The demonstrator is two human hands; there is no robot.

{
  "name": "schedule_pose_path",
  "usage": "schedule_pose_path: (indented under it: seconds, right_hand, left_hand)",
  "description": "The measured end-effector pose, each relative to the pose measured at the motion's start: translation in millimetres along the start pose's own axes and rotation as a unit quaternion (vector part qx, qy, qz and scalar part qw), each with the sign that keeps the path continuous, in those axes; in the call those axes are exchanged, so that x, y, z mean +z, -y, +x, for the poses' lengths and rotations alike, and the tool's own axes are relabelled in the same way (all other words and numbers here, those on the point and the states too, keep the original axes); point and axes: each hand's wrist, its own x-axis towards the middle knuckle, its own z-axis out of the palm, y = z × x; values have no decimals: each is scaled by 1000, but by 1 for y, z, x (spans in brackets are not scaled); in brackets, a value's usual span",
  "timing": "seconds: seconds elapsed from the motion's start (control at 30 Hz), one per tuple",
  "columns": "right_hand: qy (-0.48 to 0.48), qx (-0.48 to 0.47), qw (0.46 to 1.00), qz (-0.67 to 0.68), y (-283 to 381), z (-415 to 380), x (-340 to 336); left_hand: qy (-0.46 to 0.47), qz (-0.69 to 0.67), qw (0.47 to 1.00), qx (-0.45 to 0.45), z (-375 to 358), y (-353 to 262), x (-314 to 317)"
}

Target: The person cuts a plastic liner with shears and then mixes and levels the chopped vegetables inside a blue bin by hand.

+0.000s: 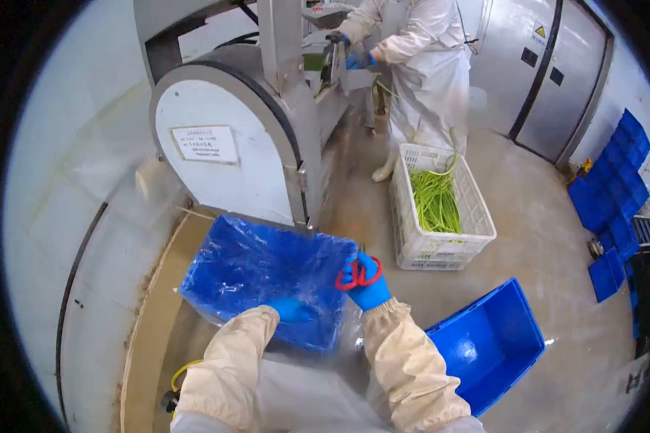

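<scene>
Red-handled scissors (359, 273) are held in my right hand (369, 283), which wears a blue glove and is above the right side of a blue crate. Clear plastic film lines this blue crate (227, 249). My left hand (292, 309), also blue-gloved, is over the crate's near side, against the film; its fingers blend into the blue and I cannot make out whether they grip anything.
A machine (224, 144) with a rounded cover stands beyond the lined crate. A white crate (444, 252) holds long green stalks (435, 202). Another blue crate (484, 346) lies at the right. A co-worker (426, 79) stands at the machine. Blue crates (614, 180) line the right wall.
</scene>
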Motion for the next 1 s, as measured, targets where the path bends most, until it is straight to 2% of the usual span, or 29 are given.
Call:
schedule_pose_path:
  seconds: [0.07,0.1,0.17,0.2,0.33,0.4,0.5,0.57,0.6,0.67,0.77,0.8,0.93,1.0]
  right_hand:
    - [-21,-29,999,3,-3,-14,20]
    - [-21,-28,999,-5,3,-5,21]
    - [-53,-16,998,-17,1,-13,25]
    - [-56,-10,998,-13,-1,-13,23]
    - [-45,-10,999,4,-2,-12,17]
    - [-49,-13,999,13,1,-11,19]
    - [-50,-12,998,-20,1,-12,21]
    - [-23,-37,998,-36,0,-13,19]
    - [-31,-19,999,-36,0,-15,18]
    - [-28,-7,999,-29,5,-14,22]
    - [-30,13,999,13,9,-16,26]
    - [-27,14,999,17,10,-17,27]
    - [-34,20,999,23,13,-23,36]
    - [-45,-1,999,28,14,-25,40]
  left_hand:
    - [1,-44,999,-20,-19,-15,-8]
    - [-4,-49,999,-18,-4,-5,-10]
    - [-7,-48,995,-83,-3,6,2]
    - [-10,-6,997,-74,0,12,8]
    - [-39,18,997,-70,0,18,16]
    - [-39,-17,998,-45,-4,12,8]
    - [-67,-1,998,-14,1,17,15]
    - [-37,-22,999,-22,-3,9,4]
    - [-11,-37,999,-26,-4,6,2]
    - [-46,-62,997,4,-2,9,7]
    - [-39,-34,999,-13,-4,9,3]
    - [-50,9,998,-47,11,25,19]
    - [-40,-59,997,-17,17,33,23]
    - [-27,-30,997,-67,12,27,21]
